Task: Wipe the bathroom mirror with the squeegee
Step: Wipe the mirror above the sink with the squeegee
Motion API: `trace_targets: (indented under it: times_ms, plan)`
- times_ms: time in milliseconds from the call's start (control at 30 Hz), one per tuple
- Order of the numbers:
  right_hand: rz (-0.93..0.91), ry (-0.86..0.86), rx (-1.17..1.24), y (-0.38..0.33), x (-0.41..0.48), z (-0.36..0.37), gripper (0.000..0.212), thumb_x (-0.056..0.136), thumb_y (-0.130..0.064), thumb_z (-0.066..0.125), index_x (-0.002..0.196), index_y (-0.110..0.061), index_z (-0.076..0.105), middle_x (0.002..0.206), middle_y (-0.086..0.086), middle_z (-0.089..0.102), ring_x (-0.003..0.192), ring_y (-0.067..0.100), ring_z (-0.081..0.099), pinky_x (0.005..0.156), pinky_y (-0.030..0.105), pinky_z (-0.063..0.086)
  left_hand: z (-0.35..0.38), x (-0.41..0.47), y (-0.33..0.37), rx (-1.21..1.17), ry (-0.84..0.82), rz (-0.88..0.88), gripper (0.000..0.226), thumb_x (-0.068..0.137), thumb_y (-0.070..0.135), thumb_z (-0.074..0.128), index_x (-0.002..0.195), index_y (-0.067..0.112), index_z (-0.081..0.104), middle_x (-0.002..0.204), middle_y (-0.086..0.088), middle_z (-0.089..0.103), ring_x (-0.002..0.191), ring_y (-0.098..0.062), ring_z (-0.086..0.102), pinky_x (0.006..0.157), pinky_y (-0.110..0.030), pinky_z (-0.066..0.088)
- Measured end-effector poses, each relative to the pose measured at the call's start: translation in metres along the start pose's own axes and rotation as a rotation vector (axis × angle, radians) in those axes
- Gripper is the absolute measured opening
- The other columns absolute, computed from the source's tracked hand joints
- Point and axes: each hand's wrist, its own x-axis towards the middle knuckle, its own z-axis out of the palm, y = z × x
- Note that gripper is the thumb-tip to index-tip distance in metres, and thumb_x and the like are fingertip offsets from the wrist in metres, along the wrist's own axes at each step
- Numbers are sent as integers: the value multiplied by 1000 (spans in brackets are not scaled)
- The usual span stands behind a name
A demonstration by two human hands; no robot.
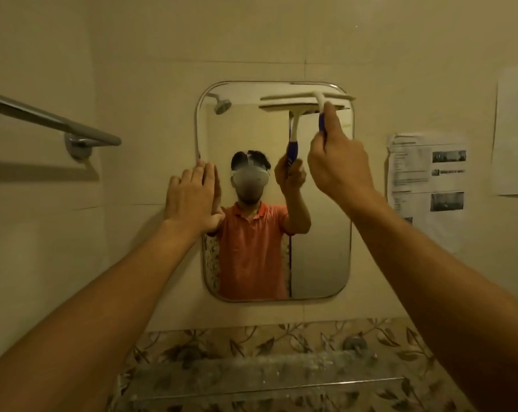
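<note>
Head view: the squeegee (pixel 299 99) lies with its white blade across the mirror's (pixel 320 248) top right corner. The right hand (pixel 338 165) curls its fingers round the blue handle. The left hand (pixel 192 197) rests straight fingers flat on the mirror's left edge. A towel bar (pixel 52 118) hangs left of the mirror, papers (pixel 427 179) right.

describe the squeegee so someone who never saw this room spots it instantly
Find the rounded mirror between the towel bar and the papers. At its top right corner the right hand grips the squeegee: a wide cream blade on a white neck with a blue grip. Its reflection sits just below; the real one is the upper blade.
</note>
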Motion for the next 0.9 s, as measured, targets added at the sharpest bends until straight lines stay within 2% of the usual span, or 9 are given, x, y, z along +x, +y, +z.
trace_targets:
  times_ms: [67,133,367,467,533,667,733,833,900]
  plan:
    - [-4,9,-38,-10,22,2,58,107,-27,28,160,-32,6,65,1,49,51,14,47,46,28,37,1,-1,1,17,-7,1,117,74,71,62,158,6,11,160,-14,26,131,-29,42,101,-40,40]
    - [-3,-3,-61,-18,34,5,58,107,-27,27,160,-31,4,67,2,51,54,14,49,47,27,35,2,-2,1,31,-9,5,116,75,69,62,158,6,13,161,-14,24,131,-29,42,101,-40,40]
    - [44,-38,-102,-17,25,23,74,103,-21,41,159,-33,-5,78,7,57,60,16,57,48,27,42,4,-2,1,3,-3,1,117,72,68,69,156,5,18,158,-15,29,130,-30,43,101,-42,41]
    - [44,-64,-93,-10,-9,30,80,102,-18,47,159,-32,-7,72,4,54,57,16,56,48,28,45,5,-3,-1,-14,9,5,120,70,69,71,156,4,18,158,-15,30,130,-31,43,101,-43,41]
    - [46,-65,-101,-3,-39,36,77,103,-22,44,159,-31,-8,68,4,53,53,17,54,46,31,45,5,-3,-2,-16,26,12,122,68,69,74,154,3,19,157,-16,32,129,-32,45,100,-44,42]
    - [64,-95,-127,18,-104,57,69,106,-35,37,159,-30,-8,64,1,51,48,15,49,42,25,32,5,-5,-2,-23,34,15,122,68,68,77,154,4,19,155,-16,35,128,-33,45,100,-45,43]
    - [73,-125,-124,29,-138,68,70,107,-37,36,158,-32,-11,65,2,52,50,15,51,43,25,34,5,-5,-2,-15,42,10,123,66,69,76,154,4,19,154,-16,36,127,-33,46,99,-45,43]
    - [78,-170,-133,48,-189,84,75,106,-27,37,156,-35,-18,66,3,53,51,15,51,46,30,44,6,-6,-1,-25,38,11,123,66,69,77,153,3,20,152,-17,38,126,-34,46,99,-46,43]
    - [93,-188,-128,57,-223,93,78,106,-25,37,154,-38,-22,65,2,54,49,13,49,44,30,45,5,-7,-1,-24,33,7,123,66,68,77,153,3,20,151,-17,38,126,-35,45,99,-47,42]
